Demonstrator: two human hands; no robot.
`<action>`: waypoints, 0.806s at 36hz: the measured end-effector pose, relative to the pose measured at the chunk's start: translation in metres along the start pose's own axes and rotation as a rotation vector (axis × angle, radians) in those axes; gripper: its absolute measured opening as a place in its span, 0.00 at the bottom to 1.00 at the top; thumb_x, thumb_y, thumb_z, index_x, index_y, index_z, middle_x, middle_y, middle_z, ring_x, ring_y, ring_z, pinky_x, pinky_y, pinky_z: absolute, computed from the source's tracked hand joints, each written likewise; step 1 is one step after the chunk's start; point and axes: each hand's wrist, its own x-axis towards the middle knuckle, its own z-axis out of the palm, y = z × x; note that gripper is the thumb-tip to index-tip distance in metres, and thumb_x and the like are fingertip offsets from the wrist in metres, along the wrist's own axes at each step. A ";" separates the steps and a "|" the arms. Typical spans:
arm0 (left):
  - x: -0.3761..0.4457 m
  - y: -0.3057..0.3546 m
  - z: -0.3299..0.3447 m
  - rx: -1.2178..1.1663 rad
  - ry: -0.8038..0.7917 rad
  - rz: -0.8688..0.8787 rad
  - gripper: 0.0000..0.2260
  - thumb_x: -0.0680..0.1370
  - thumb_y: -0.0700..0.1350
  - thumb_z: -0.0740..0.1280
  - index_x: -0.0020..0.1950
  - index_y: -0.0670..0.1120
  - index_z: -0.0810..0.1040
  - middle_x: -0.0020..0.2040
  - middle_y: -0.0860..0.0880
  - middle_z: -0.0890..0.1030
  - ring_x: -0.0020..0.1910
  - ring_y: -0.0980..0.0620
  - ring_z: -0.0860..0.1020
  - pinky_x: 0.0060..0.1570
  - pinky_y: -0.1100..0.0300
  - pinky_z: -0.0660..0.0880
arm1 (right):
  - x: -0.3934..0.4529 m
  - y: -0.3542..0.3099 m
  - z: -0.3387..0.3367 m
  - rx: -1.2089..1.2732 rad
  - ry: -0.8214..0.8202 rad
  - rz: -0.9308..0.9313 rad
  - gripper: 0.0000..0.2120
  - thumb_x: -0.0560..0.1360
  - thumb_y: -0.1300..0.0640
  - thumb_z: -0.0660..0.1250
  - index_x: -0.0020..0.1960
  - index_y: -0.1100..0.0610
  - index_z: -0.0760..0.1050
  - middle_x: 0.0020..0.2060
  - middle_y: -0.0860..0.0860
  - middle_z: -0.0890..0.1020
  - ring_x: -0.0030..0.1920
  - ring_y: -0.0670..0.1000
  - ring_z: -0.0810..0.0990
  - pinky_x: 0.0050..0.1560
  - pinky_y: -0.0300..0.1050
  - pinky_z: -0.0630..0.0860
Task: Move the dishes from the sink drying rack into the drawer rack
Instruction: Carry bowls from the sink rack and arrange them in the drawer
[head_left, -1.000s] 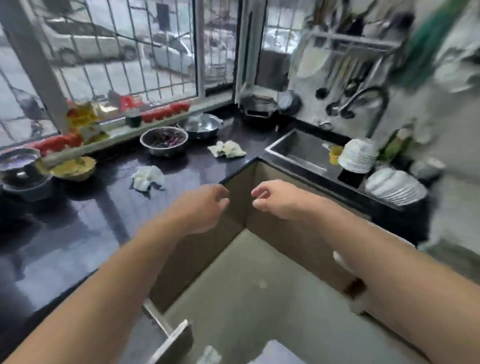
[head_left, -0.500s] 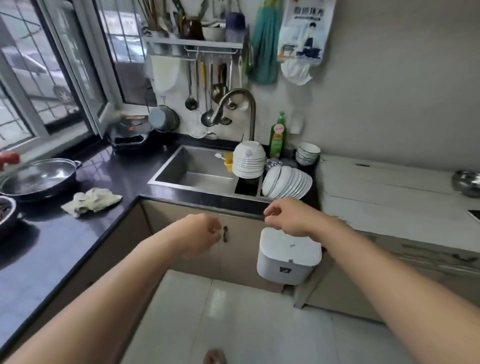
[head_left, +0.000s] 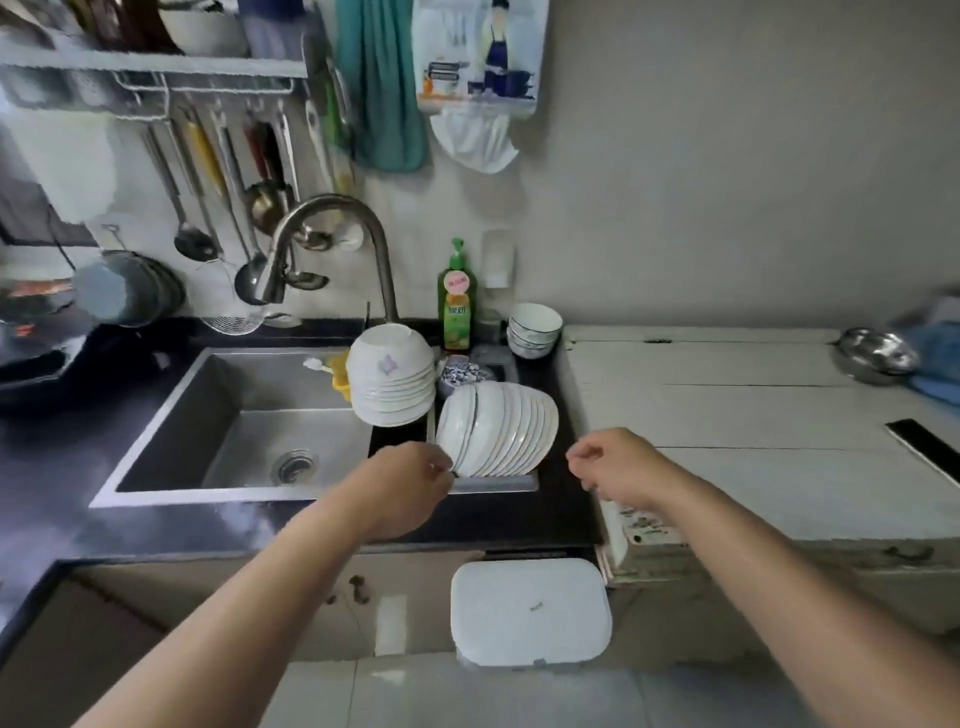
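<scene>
nearest, both bare forearms reach over the dark counter edge: the left hand (head_left: 402, 491) has loosely curled fingers, its fingertips at the near rim of the row of white dishes on edge (head_left: 496, 428), though whether it pinches one i cannot tell, while the right hand (head_left: 618, 470) hovers just right of the row, fingers curled on nothing. the dishes stand in the drying rack (head_left: 493, 483) at the right end of the sink (head_left: 244, 421). behind them sits an upside-down bowl stack (head_left: 390, 374), then a green soap bottle (head_left: 456, 301) by the wall.
</scene>
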 end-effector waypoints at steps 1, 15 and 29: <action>0.015 0.005 0.002 0.010 -0.019 0.003 0.07 0.82 0.52 0.60 0.52 0.55 0.76 0.51 0.53 0.79 0.50 0.48 0.77 0.49 0.57 0.71 | 0.015 0.009 -0.004 0.016 0.003 0.017 0.11 0.80 0.58 0.65 0.55 0.63 0.81 0.44 0.52 0.84 0.46 0.53 0.83 0.53 0.53 0.80; 0.200 0.112 0.015 -0.255 0.058 -0.231 0.14 0.83 0.50 0.61 0.67 0.54 0.78 0.61 0.55 0.82 0.58 0.52 0.80 0.60 0.56 0.76 | 0.253 0.073 -0.070 0.313 -0.213 0.086 0.04 0.79 0.59 0.67 0.51 0.58 0.80 0.45 0.55 0.85 0.41 0.50 0.84 0.37 0.40 0.78; 0.264 0.128 0.019 -0.443 0.214 -0.600 0.12 0.83 0.51 0.62 0.65 0.55 0.79 0.51 0.57 0.80 0.41 0.58 0.79 0.41 0.64 0.74 | 0.478 0.052 -0.092 0.544 -0.288 0.385 0.18 0.83 0.48 0.58 0.54 0.64 0.72 0.44 0.61 0.81 0.35 0.57 0.81 0.29 0.42 0.75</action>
